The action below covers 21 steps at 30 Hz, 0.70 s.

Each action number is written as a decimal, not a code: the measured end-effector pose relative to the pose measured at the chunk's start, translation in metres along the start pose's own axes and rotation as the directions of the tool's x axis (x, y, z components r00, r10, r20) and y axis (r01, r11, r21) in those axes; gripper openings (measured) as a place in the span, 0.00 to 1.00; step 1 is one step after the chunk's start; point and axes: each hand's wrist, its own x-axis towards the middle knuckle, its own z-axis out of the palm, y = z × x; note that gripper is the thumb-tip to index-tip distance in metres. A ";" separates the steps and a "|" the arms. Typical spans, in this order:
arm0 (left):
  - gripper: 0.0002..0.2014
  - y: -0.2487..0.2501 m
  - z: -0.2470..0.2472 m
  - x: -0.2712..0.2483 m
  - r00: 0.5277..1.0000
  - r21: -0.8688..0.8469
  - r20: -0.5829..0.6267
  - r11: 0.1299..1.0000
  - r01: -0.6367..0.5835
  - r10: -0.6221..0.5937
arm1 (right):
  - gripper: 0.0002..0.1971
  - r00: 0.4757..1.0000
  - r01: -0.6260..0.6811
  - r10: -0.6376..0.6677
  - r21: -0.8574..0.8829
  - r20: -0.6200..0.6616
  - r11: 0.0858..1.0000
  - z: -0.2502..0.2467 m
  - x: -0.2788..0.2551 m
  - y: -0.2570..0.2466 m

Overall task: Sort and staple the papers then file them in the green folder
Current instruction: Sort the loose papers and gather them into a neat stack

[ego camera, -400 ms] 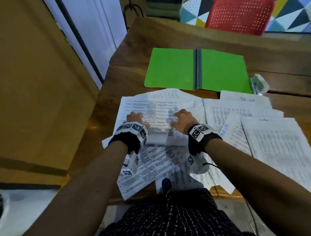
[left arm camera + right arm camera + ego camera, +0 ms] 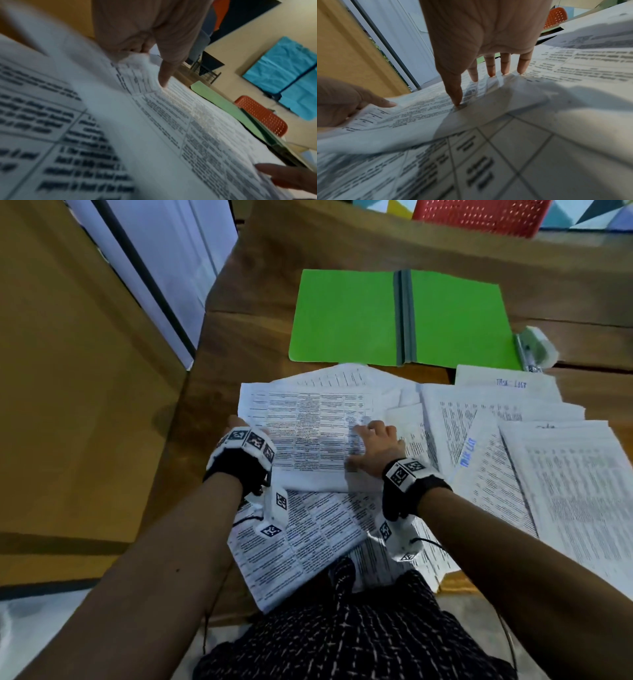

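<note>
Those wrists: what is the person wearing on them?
Each bare forearm ends in a black wrist strap topped with white blocks printed with black-and-white square codes. A small white camera box, also coded, hangs under the left hand and the right hand, each trailing a thin black cable. No sleeves or gloves.

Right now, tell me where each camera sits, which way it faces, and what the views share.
Head: on the person's head, looking down at the wooden table, green folder and both forearms.
Left wrist: under the left hand, facing along its fingers gripping the printed sheet.
Right wrist: under the right hand, facing along straight fingers pressing that sheet.
Shared: each wrist view shows the other hand on the sheet; all show the red chair.
</note>
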 end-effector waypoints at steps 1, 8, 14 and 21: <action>0.28 -0.002 0.001 0.007 0.999 -0.032 -0.007 0.999 -0.033 0.032 | 0.36 1.000 -0.001 0.001 0.001 0.013 1.000 -0.001 0.001 0.000; 0.10 0.011 -0.019 0.015 0.917 -0.192 -0.032 0.898 -0.396 0.398 | 0.51 0.963 0.087 -0.041 0.160 -0.268 0.983 -0.051 0.015 -0.019; 0.12 0.023 -0.025 0.002 0.845 -0.266 -0.024 0.811 -0.521 0.535 | 0.13 0.982 0.123 -0.083 0.239 -0.168 0.963 -0.078 0.025 -0.031; 0.47 -0.001 0.021 -0.025 0.939 0.421 0.141 0.840 -0.343 0.313 | 0.12 0.910 -0.208 0.327 0.402 -0.255 0.892 -0.056 0.015 0.031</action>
